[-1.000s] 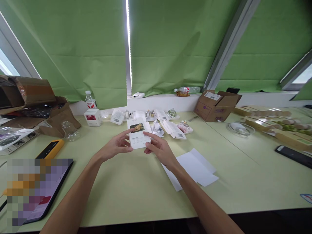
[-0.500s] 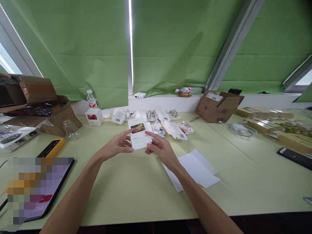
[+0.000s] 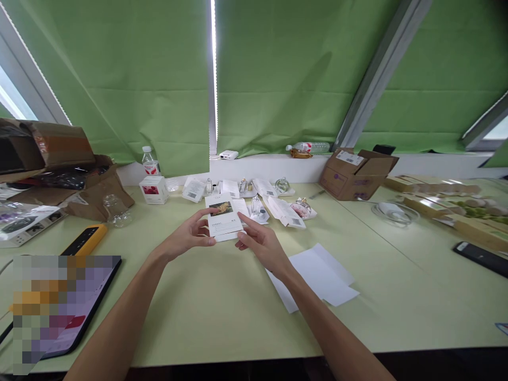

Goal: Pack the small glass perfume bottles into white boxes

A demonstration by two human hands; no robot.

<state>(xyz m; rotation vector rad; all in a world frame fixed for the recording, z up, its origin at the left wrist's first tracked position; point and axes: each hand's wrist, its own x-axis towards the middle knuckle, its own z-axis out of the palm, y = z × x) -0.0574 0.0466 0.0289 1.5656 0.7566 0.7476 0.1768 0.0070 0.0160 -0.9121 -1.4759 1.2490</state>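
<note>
In front of me, tilted up over the table, is a white box (image 3: pixel 225 222) with a yellow flower picture and small print on its face. My left hand (image 3: pixel 189 233) grips its left side, index finger across the picture and thumb at the lower corner. Along the right edge, my right hand (image 3: pixel 260 241) holds it between index finger and thumb. Just beyond the box stand a clear perfume bottle (image 3: pixel 256 205) and a pink bottle (image 3: pixel 301 207). White printed cartons (image 3: pixel 283 210) lie beside them. White paper sheets (image 3: pixel 323 275) rest partly behind my right forearm.
On the left are a tablet (image 3: pixel 85 307), an orange-and-black device (image 3: pixel 85 241) and a pile of cardboard (image 3: pixel 63 148). A small white box (image 3: pixel 153 190) stands further back. At right are a cardboard box (image 3: pixel 355 174), a coiled white cable (image 3: pixel 395 213) and a black phone (image 3: pixel 482 255).
The white box has shifted slightly left and its lower end now shows a line or fold. My right fingers sit closer along its right edge. Both hands stay on it.
</note>
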